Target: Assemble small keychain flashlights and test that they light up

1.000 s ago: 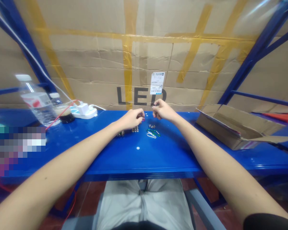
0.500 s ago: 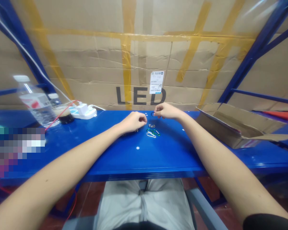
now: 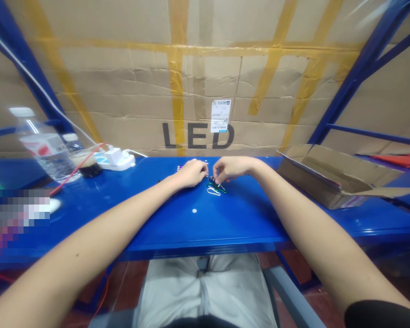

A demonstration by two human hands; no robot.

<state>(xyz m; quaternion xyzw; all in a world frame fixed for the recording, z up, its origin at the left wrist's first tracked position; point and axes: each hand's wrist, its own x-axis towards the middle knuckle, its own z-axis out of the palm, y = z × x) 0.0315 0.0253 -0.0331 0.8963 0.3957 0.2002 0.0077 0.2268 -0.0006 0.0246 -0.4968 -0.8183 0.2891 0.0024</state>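
Note:
My left hand (image 3: 193, 173) rests on the blue table (image 3: 177, 225), fingers curled and thumb against them; what it pinches, if anything, is too small to tell. My right hand (image 3: 231, 167) reaches down just right of it, its fingertips closed on a dark looped piece that looks like a black carabiner (image 3: 212, 184). Directly under those fingertips lie a silver-white carabiner (image 3: 213, 192) and a green carabiner (image 3: 222, 189). Small metal pieces (image 3: 211, 178) show between the two hands, partly hidden. Something small and purple (image 3: 180, 167) peeks out behind my left wrist.
An open cardboard box (image 3: 345, 193) stands to the right. On the left are a water bottle (image 3: 46, 148), a bottle of dark liquid (image 3: 89, 167) and a white power strip (image 3: 123, 160) with cables. Large taped cardboard (image 3: 140, 95) closes off the back.
My right hand has come down and toward me with the dark carabiner, from the table's back to the other carabiners. My left hand has barely moved. The view has shifted slightly.

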